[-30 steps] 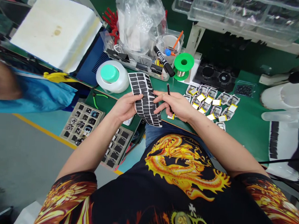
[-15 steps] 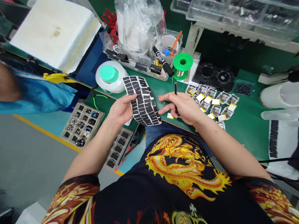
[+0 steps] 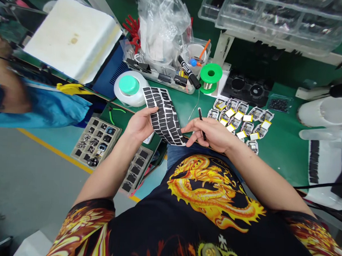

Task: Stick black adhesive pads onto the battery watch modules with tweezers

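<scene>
My left hand (image 3: pixel 141 123) is closed on the left edge of a white sheet (image 3: pixel 166 119) covered in rows of black rectangular stickers, thumb on top. The sheet curves and hangs over the table's front edge. My right hand (image 3: pixel 217 134) has a slim black tool (image 3: pixel 200 114) lodged between its fingers, pointing up. Its kind is hard to make out. The index and thumb tips of that hand are at the sheet's lower right corner. Just beyond my right hand lie several small device housings (image 3: pixel 247 127) with white-and-yellow flat cells on the green table.
A green solder spool (image 3: pixel 210 75), a black marker (image 3: pixel 189 72) and a white bottle with a teal cap (image 3: pixel 129 86) stand behind the sheet. Parts trays (image 3: pixel 95 141) sit lower left. At far left, a co-worker's arm in a blue sleeve (image 3: pixel 44 103) shows. A white tub (image 3: pixel 324 112) is at right.
My right hand has moved down and its fingertips have come to the sheet's lower right corner. My left hand keeps hold of the sheet. The view has shifted slightly.
</scene>
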Demonstrator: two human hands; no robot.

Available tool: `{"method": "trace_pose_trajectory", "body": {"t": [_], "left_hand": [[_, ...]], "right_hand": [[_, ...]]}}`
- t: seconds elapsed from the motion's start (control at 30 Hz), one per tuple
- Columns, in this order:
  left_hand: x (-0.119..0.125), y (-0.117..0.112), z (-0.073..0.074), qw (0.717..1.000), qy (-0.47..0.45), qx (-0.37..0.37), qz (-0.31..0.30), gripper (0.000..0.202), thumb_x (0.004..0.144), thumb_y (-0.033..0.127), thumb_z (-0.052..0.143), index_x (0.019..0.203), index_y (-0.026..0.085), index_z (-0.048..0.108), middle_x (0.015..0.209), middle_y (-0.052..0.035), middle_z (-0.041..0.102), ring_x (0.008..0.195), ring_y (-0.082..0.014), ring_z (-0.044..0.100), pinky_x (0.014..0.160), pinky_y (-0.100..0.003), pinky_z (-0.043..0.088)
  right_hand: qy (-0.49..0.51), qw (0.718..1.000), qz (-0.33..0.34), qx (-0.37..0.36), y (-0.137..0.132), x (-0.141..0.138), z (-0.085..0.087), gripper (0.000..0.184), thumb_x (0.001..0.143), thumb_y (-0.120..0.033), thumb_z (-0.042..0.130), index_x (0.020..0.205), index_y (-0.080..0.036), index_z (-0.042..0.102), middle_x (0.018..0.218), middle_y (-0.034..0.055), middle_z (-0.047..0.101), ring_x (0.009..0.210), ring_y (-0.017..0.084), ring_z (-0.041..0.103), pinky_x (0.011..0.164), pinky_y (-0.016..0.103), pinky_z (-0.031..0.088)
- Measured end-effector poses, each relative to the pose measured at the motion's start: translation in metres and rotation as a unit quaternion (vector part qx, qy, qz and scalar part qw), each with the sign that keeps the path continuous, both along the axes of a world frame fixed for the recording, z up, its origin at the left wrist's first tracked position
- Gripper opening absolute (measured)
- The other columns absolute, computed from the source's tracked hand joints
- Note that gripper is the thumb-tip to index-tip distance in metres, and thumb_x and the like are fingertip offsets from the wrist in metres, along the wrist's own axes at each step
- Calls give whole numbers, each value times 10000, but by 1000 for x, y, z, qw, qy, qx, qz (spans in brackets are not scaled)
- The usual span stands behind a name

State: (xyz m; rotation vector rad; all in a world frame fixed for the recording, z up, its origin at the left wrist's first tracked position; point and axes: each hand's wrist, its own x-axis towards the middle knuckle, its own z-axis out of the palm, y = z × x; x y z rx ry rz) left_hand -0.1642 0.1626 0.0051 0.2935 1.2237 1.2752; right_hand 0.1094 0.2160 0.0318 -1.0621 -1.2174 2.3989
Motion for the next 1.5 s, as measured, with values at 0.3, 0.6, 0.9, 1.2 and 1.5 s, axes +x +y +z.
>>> {"method": "trace_pose_trajectory", "body": {"t": [0.3, 0.6, 0.9, 1.2, 1.5], "left_hand": [[5, 2, 0, 997, 9, -69, -14, 268, 903, 193, 794, 1163, 127, 796, 1097, -122, 871, 1041, -288, 847, 1027, -456, 716], [2, -25, 2, 993, 57, -89, -50, 305, 887, 379, 899, 1086, 155, 842, 1156, -115, 871, 832, -205, 807, 685, -320, 699], [0, -51, -12, 991, 102, -80, -41, 450, 691, 423, 1049, 1017, 162, 880, 1028, -119, 885, 799, -214, 817, 757, -326, 672], [-37, -69, 24, 982, 158, -48, -92, 458, 700, 467, 1069, 1039, 202, 911, 1007, -94, 892, 829, -238, 836, 794, -360, 705], [-106, -7, 102, 937, 326, 127, -22, 423, 739, 471, 1048, 1064, 241, 908, 1120, -79, 893, 1004, -293, 861, 955, -424, 722]], "right_hand": [[-20, 999, 33, -32, -8, 2, 1, 371, 1039, -432, 678, 1141, -124, 858, 685, 94, 771, 419, 61, 505, 393, 227, 164], [-22, 998, 9, -56, -17, -7, 1, 316, 984, -409, 747, 1100, -143, 874, 617, 88, 715, 545, 126, 622, 406, 235, 160], [4, 997, 39, -65, -29, -13, -7, 343, 1029, -469, 722, 1123, -172, 864, 965, 153, 835, 578, 93, 630, 420, 237, 180], [-26, 997, 76, -5, -38, 10, -17, 464, 1094, -548, 591, 1235, -182, 838, 781, 111, 819, 436, 59, 434, 450, 259, 191], [-43, 995, 84, 39, -43, 29, -12, 582, 1063, -651, 581, 1266, -162, 823, 769, 100, 824, 447, 62, 395, 493, 270, 247]]}}
